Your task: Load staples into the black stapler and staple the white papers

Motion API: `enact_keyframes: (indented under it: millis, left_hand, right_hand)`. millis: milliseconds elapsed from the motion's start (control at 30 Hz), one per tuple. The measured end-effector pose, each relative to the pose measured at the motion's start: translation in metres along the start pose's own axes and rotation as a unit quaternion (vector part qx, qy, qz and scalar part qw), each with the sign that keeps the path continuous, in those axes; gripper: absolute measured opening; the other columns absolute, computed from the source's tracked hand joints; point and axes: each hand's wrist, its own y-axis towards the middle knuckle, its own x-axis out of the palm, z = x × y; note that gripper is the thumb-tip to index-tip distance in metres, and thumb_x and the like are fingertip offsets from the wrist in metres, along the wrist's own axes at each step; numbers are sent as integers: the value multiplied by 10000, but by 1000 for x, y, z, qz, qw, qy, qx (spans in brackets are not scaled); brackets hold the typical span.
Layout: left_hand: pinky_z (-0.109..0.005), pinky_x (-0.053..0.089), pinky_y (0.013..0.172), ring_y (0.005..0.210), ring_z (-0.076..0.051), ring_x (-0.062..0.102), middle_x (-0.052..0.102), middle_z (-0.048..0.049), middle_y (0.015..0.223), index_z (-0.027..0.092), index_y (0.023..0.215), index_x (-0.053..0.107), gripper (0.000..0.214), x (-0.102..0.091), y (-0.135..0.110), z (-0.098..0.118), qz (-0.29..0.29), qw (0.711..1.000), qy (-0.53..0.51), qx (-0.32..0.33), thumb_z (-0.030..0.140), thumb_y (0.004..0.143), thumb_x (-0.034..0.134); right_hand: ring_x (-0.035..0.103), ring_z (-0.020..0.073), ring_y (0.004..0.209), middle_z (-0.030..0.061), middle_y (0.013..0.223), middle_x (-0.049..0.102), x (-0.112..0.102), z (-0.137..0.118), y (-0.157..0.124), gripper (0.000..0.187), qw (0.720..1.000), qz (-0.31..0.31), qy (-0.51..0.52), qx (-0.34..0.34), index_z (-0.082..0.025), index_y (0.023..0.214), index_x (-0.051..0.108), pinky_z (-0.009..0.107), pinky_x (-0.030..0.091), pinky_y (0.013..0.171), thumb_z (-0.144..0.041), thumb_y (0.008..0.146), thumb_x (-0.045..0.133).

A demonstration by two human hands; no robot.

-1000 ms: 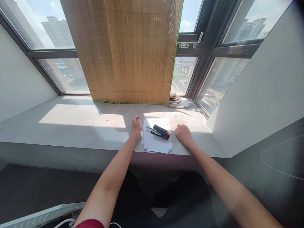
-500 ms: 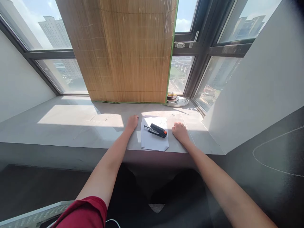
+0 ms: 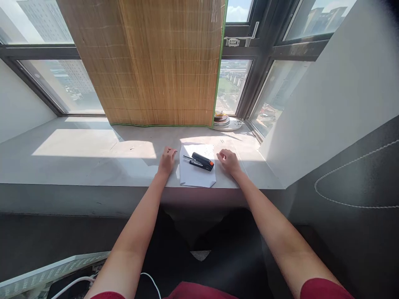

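A white sheet of paper (image 3: 195,176) lies on the grey window ledge (image 3: 93,166) near its front edge. On the paper rests a black stapler (image 3: 200,161) with an orange tip, lying swung open. My left hand (image 3: 166,160) rests on the ledge just left of the paper, fingers curled loosely and holding nothing visible. On the other side, my right hand (image 3: 228,160) lies beside the paper with its fingers loosened and slightly apart, close to the stapler's orange end.
A bamboo blind (image 3: 156,62) hangs down to the ledge behind the paper. A small stack of plates (image 3: 226,121) sits at the back right by the window. A white slanted wall (image 3: 327,104) bounds the ledge on the right. A white perforated appliance (image 3: 46,278) sits low left.
The view has tilted down and shifted. My right hand has loosened from a fist into partly spread fingers. My left hand stays beside the paper; the stapler and paper have not moved.
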Motion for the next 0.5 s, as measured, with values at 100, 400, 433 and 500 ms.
enact_keyframes:
  millis: [100, 400, 433, 500]
  left_hand:
    - [-268, 480, 802, 811, -221, 598, 613, -62, 876, 216, 807, 718, 265, 2, 1, 3, 9, 997, -60, -49, -38, 885, 703]
    - [-276, 500, 886, 1008, -241, 638, 655, -81, 931, 213, 895, 782, 219, 2, -6, 8, -95, 995, -17, -38, -4, 884, 751]
    - [-280, 504, 894, 1014, -240, 645, 658, -78, 933, 213, 896, 781, 224, 1, -6, 8, -97, 994, -26, -48, -9, 877, 753]
    - [-294, 509, 903, 1011, -242, 658, 669, -76, 950, 215, 887, 783, 241, 1, -6, 7, -105, 992, -37, -63, -23, 852, 768]
  right_hand:
    - [622, 223, 873, 57, 986, 713, 10, -15, 2, 295, 986, -45, 137, -77, -225, 1056, 670, 340, 494, 778, -505, 1005, 592]
    - [690, 262, 1004, 87, 1103, 773, 33, -34, -2, 309, 976, -94, 129, -148, -224, 1159, 729, 383, 535, 922, -395, 901, 741]
    - [692, 266, 1000, 88, 1100, 775, 32, -33, -3, 319, 976, -92, 134, -148, -222, 1157, 736, 388, 540, 923, -400, 893, 750]
    - [694, 267, 975, 87, 1080, 779, 30, -31, -3, 324, 974, -94, 147, -146, -220, 1141, 745, 394, 547, 909, -411, 880, 762]
